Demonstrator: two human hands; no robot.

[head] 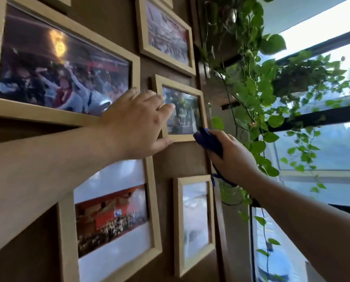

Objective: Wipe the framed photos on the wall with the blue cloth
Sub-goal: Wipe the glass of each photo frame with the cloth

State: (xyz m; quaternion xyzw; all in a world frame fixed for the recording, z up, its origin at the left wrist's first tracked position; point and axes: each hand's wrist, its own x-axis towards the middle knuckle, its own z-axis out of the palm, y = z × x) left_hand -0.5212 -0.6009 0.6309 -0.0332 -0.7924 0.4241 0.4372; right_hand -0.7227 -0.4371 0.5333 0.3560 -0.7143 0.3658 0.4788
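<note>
Several light wooden framed photos hang on a brown wall. A small framed photo [187, 112] hangs in the middle. My left hand [136, 127] lies flat on its left edge, fingers spread over the glass, thumb under the bottom rail. My right hand [234, 157] is closed around the bunched blue cloth [207, 140], which touches the small frame's lower right corner. A strand of the cloth dangles below that hand.
A large frame [66, 70] hangs at the left, another [166, 35] above, and two [113, 220] [194, 222] below. Trailing green vines [257, 94] hang just right of the wall's edge, in front of a bright window [320, 143].
</note>
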